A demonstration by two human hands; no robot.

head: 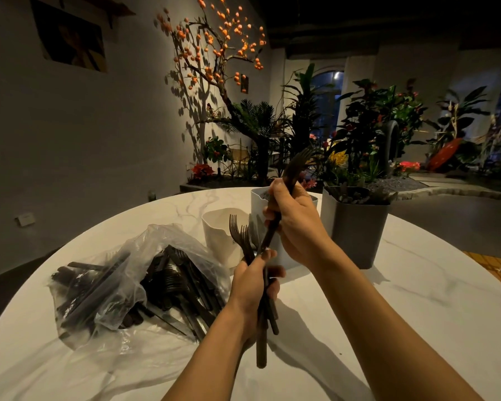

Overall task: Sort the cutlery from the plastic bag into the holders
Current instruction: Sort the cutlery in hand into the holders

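Forks (242, 237) are clasped in a bundle by the left hand (250, 287), whose grip is curled round their dark handles; the tines stand up above the thumb and the handle ends hang down below the palm, over the desk (388, 328). One more fork (289, 175) is gripped by the right hand (294, 224), held higher and slightly farther off, its tines raised and tilted to the right, its handle slanting down towards the left hand's bundle. Whether that handle touches the bundle cannot be told.

Just behind the hands three holders are seen on the desk: a low white cup (219, 235) with a small dark mark on its side, too small to be read; a taller white holder (258, 204), largely hidden by the right hand; and a grey holder (355, 230) to the right, in which cutlery is already stood. No other writing can be made out.

To the left, well apart from the hands, the clear plastic bag (122, 273) is laid open on the desk, with a heap of dark cutlery (168, 282) inside it and spilling from its mouth.

The desk is round, white and veined like marble. Beyond it a dim room is seen, with a grey wall bearing a poster (73, 39), a branch with orange blossoms (214, 44) and a bed of green plants (373, 120).
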